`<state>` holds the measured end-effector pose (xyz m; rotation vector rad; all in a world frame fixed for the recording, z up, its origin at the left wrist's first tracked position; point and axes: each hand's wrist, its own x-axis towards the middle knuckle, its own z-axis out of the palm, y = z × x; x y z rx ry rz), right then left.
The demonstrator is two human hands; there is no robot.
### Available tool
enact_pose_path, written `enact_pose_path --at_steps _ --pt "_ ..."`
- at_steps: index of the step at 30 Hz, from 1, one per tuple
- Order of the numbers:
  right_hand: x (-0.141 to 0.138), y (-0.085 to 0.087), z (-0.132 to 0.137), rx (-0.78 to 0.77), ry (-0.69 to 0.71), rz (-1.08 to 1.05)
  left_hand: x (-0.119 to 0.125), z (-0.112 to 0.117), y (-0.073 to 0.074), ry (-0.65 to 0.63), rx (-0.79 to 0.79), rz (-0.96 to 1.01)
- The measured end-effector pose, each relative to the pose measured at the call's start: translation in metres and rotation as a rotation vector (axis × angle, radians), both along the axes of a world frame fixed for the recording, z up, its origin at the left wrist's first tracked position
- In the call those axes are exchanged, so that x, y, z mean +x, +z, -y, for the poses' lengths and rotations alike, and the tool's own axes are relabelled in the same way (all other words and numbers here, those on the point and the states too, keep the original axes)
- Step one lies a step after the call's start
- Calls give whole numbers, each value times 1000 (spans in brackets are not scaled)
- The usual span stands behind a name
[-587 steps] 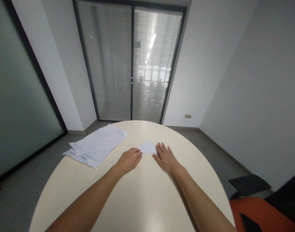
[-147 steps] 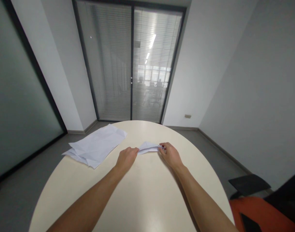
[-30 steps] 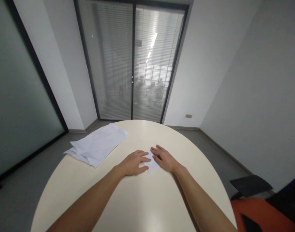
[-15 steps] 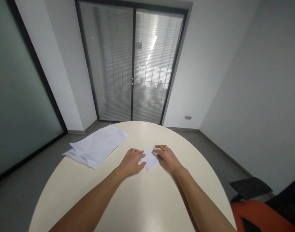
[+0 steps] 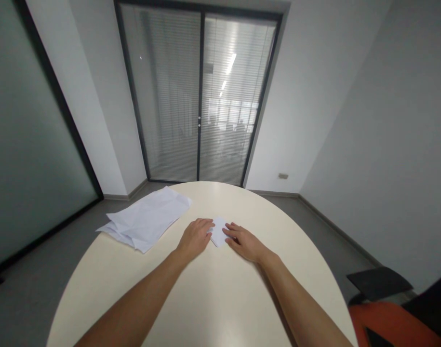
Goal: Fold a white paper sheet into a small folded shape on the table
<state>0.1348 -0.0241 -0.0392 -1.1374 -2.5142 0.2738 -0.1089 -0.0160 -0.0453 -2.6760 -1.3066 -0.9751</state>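
Note:
A small folded piece of white paper (image 5: 219,235) lies on the table between my two hands, one corner pointing toward me. At its left edge is my left hand (image 5: 196,237), with the thumb and fingertips closed on that side of the paper. My right hand (image 5: 245,242) rests from the right, its fingers stretched out and slightly apart, the fingertips touching the paper's right edge. Parts of both side edges are hidden under the fingers.
Several loose, creased white sheets (image 5: 144,219) lie overlapping at the table's left, some reaching past its edge. The round cream table (image 5: 206,303) fills the foreground. An orange and black chair (image 5: 390,320) stands at the right. Beyond the table is a glass door with blinds (image 5: 173,120).
Both hands have come closer together. My right hand has moved left and its fingers have lowered onto the paper. The paper looks narrower and its near corner sits farther from me.

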Motion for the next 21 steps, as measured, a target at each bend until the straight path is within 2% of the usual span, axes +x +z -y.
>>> enact_pose_path --at_steps 3,5,8,14,21 --pt "-2 3 1 12 37 -22 2 3 0 -148 -6 8" --pt "-2 4 1 20 41 -32 3 6 -1 -198 -44 -10" --pt "-1 6 2 46 56 -17 2 8 -2 -190 -97 -44" --pt "-2 11 5 104 52 1 -3 9 1 -174 -105 -126" --pt "-6 16 7 144 50 8 -2 7 4 -184 -107 -92"
